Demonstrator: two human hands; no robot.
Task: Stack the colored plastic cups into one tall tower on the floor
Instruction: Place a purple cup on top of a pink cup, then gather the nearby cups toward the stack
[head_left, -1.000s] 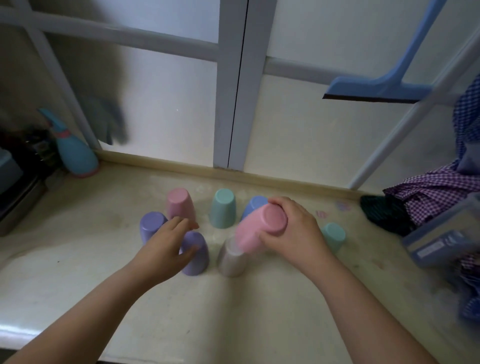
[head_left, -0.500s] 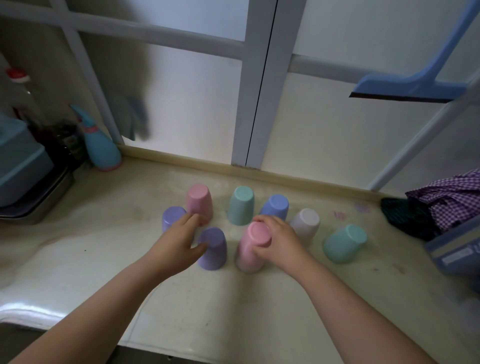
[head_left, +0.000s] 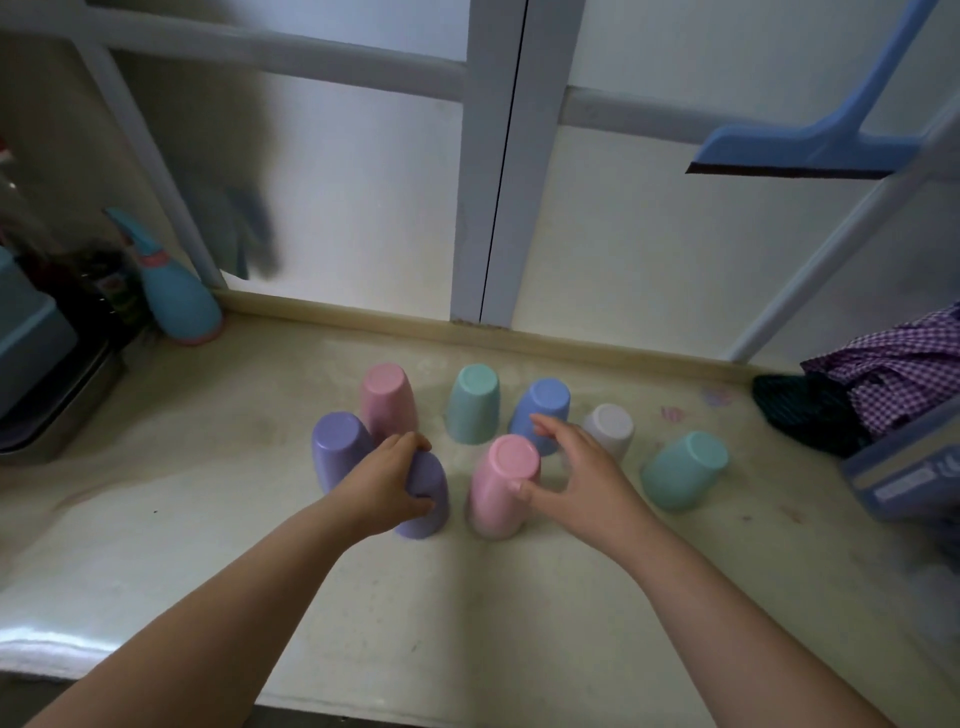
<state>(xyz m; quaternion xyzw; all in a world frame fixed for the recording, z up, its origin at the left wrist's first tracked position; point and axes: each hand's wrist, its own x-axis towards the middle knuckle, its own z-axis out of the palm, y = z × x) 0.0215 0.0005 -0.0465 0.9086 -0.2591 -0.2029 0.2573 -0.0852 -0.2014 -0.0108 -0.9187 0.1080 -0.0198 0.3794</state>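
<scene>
Several pastel cups stand upside down on the cream floor (head_left: 467, 623). At the back are a pink cup (head_left: 387, 400), a green cup (head_left: 474, 402), a blue cup (head_left: 543, 408) and a pale white cup (head_left: 610, 426). A teal cup (head_left: 685, 470) leans at the right, and a purple cup (head_left: 335, 449) is at the left. My left hand (head_left: 384, 483) is closed around the front purple cup (head_left: 428, 499). My right hand (head_left: 582, 478) is spread open beside the front pink cup (head_left: 501, 483), with only the thumb touching its upper side.
A white-framed sliding door (head_left: 488, 208) closes off the back. A teal spray bottle (head_left: 179, 296) and a metal tray (head_left: 57, 410) sit at the left. A blue squeegee (head_left: 810, 150) hangs upper right; checkered cloth (head_left: 893, 374) and a plastic box (head_left: 919, 467) lie at the right.
The right hand set the tilted pink cup down upright on the floor, then opened and drew back from its top. The left hand closed tighter on the front purple cup.
</scene>
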